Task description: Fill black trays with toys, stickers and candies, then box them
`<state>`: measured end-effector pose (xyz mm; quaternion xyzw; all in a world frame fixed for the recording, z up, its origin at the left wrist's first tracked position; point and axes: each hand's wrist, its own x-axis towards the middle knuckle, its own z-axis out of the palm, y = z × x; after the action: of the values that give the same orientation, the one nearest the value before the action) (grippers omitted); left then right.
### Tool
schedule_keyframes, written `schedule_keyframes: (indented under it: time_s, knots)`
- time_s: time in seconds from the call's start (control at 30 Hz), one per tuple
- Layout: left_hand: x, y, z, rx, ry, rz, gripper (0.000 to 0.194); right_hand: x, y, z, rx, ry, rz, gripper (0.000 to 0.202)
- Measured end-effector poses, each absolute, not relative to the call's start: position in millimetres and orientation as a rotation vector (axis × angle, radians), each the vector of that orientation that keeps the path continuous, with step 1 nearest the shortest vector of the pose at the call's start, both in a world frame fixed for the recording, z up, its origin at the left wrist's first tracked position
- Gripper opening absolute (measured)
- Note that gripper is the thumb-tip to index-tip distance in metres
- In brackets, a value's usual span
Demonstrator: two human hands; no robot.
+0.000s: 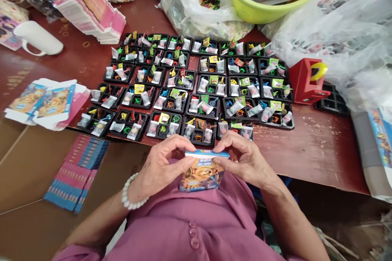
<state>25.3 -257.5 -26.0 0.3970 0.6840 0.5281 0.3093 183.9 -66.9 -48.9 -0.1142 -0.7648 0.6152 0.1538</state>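
A small printed cardboard box [202, 175], blue and orange, is held upright in front of my body near the table's front edge. My left hand [171, 159] pinches the left end of its top flap, thumb in front and forefinger behind. At the right end, my right hand [241, 159] grips the same flap between thumb and fingers. The top looks folded nearly flat, with a white edge showing. Just beyond the hands lie many black compartment trays [200, 130], each with small wrapped pieces and coloured plastic bits. What the box contains is hidden.
A red tape dispenser [306, 81] stands right of the trays. Flat printed boxes [55, 102] and a white mug [38, 38] lie left. Behind are a pink carton stack [88, 8], plastic bags [196, 12] and a yellow-green basin [260, 12]. Packed boxes [73, 171] fill a carton below left.
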Motion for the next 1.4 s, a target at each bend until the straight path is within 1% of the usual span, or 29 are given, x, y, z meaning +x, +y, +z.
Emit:
schedule_keyframes:
  time_s: [0.1,0.2,0.33,0.53,0.67,0.77,0.9,0.97,1.1,1.17,1.3,1.33,1.4]
  knots:
    - [23,-254,-22,0.995,1.798,1.374,0.012,178,-64,-45,-0.328,-2.158,1.874,0.017]
    - [20,-250,-17,0.942,1.777,1.378,0.013,173,-62,-39,-0.354,-2.072,2.014,0.023]
    - [18,-244,-14,0.934,1.758,1.394,0.018,169,-63,-37,-0.352,-2.038,2.055,0.021]
    - [17,-240,-10,0.928,1.768,1.299,0.016,171,-62,-36,-0.495,-1.953,2.275,0.022]
    - [17,-237,-7,0.914,1.774,1.297,0.015,169,-59,-32,-0.489,-1.974,2.3,0.019]
    - [17,-235,-9,0.945,1.79,1.304,0.015,166,-55,-33,-0.464,-1.982,2.305,0.02]
    - [16,-238,-14,1.082,1.776,1.338,0.016,169,-54,-38,-0.38,-1.99,2.269,0.026]
    - [16,-243,-16,1.151,1.743,1.343,0.017,177,-58,-42,-0.306,-1.982,2.19,0.026]
    - [21,-256,-23,1.168,1.702,1.369,0.009,196,-78,-53,-0.225,-2.039,1.748,0.012]
    - [26,-260,-28,1.1,1.69,1.384,0.01,202,-88,-59,-0.223,-2.034,1.62,0.011]
    - [37,-259,-31,0.874,1.734,1.379,0.014,201,-94,-61,-0.322,-2.019,1.598,0.009]
    - [39,-258,-30,0.821,1.743,1.397,0.015,200,-93,-58,-0.359,-2.029,1.613,0.011]
    - [44,-256,-25,0.752,1.746,1.433,0.017,196,-90,-47,-0.427,-2.073,1.65,0.021]
